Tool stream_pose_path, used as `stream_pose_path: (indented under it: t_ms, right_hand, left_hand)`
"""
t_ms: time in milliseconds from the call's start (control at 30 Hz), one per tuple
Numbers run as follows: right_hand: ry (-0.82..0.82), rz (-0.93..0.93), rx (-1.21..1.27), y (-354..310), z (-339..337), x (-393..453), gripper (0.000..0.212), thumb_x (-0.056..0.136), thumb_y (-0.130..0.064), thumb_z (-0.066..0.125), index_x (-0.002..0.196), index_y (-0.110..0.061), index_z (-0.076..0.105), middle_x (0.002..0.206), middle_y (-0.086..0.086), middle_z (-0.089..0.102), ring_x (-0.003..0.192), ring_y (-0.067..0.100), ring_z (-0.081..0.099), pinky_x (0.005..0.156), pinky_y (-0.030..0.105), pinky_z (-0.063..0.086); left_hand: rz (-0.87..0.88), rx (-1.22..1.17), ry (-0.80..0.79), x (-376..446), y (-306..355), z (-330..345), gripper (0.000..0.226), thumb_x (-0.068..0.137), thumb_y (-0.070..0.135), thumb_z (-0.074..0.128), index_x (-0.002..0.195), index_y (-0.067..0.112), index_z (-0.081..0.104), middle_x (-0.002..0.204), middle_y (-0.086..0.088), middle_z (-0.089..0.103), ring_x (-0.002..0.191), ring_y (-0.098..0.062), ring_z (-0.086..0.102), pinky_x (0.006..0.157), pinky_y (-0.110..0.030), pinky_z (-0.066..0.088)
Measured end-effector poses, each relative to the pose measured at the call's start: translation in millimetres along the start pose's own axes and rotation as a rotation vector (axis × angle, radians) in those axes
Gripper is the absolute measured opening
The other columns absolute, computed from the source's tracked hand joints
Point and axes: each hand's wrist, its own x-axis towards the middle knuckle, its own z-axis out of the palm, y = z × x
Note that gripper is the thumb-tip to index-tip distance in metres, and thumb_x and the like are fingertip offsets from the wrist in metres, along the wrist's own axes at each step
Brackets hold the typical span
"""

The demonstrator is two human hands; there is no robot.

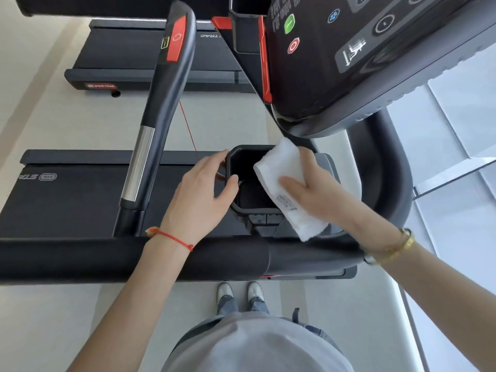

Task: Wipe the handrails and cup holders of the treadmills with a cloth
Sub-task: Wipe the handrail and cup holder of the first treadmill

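Note:
A black cup holder (243, 167) sits below the treadmill console, at the middle of the head view. My right hand (319, 189) holds a folded white cloth (279, 170) over the holder's right rim, and the cloth hangs down past the holder's near edge. My left hand (200, 194) rests on the holder's left rim, with the thumb hooked over the edge and nothing in the hand. A black handrail (166, 84) with a silver section and a red button runs away to the upper left. The padded front handrail (107, 260) crosses under both forearms.
The console panel (349, 49) with a green and a red button overhangs at the upper right. A red safety cord (189, 130) hangs down toward the cup holder. A second treadmill's belt (139, 49) lies beyond. A curved right rail (394, 167) bends around next to window glass.

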Motion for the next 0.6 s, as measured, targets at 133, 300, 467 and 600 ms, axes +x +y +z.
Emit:
stream_pose_path:
  t_ms: [133, 300, 467, 600]
  right_hand:
    - [-0.008, 0.047, 0.014, 7.7, 6.0, -6.2, 0.043, 0.099, -0.03, 0.052, 0.131, -0.012, 0.029, 0.085, -0.008, 0.052, 0.075, 0.01, 0.055, 0.055, 0.021, 0.037]
    - [0.02, -0.083, -0.181, -2.7, 0.1, 13.6, 0.046, 0.098, -0.021, 0.053, 0.133, -0.004, 0.028, 0.103, 0.004, 0.05, 0.087, 0.023, 0.052, 0.07, 0.032, 0.036]
    - [-0.023, -0.273, -0.459, -7.4, -7.2, 21.3, 0.06, 0.097, -0.018, 0.052, 0.147, -0.009, 0.022, 0.139, 0.013, 0.039, 0.105, 0.036, 0.055, 0.079, 0.032, 0.033]
    - [-0.121, -0.452, -0.621, -22.1, -15.3, 44.2, 0.051, 0.096, -0.017, 0.054, 0.142, -0.01, 0.034, 0.135, 0.011, 0.049, 0.118, 0.033, 0.051, 0.095, 0.041, 0.042]
  left_hand:
    - [-0.004, -0.012, 0.008, 0.6, -0.8, 0.6, 0.052, 0.094, 0.04, 0.048, 0.143, 0.024, 0.046, 0.129, 0.006, 0.058, 0.102, -0.008, 0.061, 0.096, -0.039, 0.053]
    - [-0.006, -0.02, 0.0, 1.4, -0.4, 1.2, 0.049, 0.094, 0.038, 0.049, 0.142, 0.025, 0.047, 0.126, 0.007, 0.059, 0.102, -0.009, 0.061, 0.095, -0.039, 0.053]
    - [0.0, -0.027, 0.02, 1.6, 2.6, 2.3, 0.045, 0.094, 0.035, 0.049, 0.137, 0.025, 0.051, 0.118, 0.009, 0.062, 0.095, -0.005, 0.061, 0.092, -0.034, 0.054]
    - [-0.014, -0.021, 0.027, 0.9, 2.7, 2.2, 0.044, 0.094, 0.033, 0.051, 0.137, 0.025, 0.052, 0.119, 0.006, 0.063, 0.098, -0.01, 0.062, 0.092, -0.037, 0.053]
